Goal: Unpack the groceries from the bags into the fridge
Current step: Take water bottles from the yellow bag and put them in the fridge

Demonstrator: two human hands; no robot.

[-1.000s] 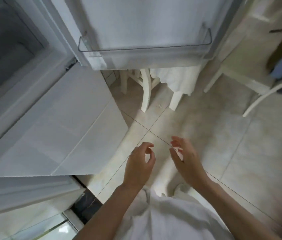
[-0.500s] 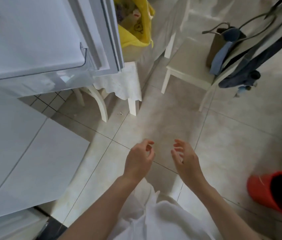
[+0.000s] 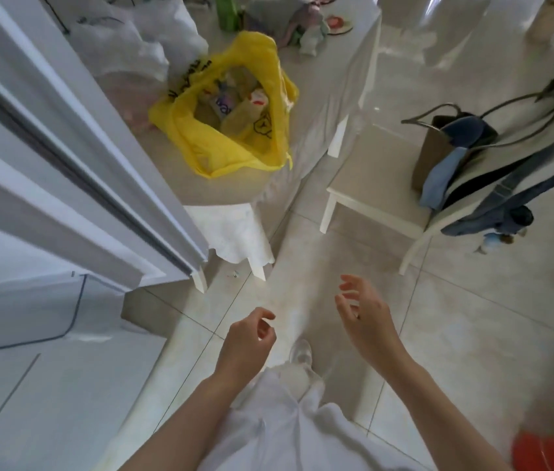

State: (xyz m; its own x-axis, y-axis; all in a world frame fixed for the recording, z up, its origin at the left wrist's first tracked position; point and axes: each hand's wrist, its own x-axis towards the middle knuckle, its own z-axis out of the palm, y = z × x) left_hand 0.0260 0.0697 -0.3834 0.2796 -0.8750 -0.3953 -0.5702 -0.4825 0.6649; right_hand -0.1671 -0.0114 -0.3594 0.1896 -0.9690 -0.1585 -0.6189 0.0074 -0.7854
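Showing black printing on the outside of the crinkled yellow plastic grocery bag (image 3: pixel 234 144) standing on the white-clothed table (image 3: pixel 333 96): a run of dark characters down its left flank and a rounded black emblem on its right flank, both too creased and blurred for reading. Showing purple lettering on a white packet (image 3: pixel 221 104) inside that bag, blurred past making out, and a red mark on a second pale packet (image 3: pixel 257 96) beside it, likewise not legible. Showing thin black marks on the white plastic bag (image 3: pixel 116 35) behind, also unreadable. Offering no legible word, number or brand anywhere.
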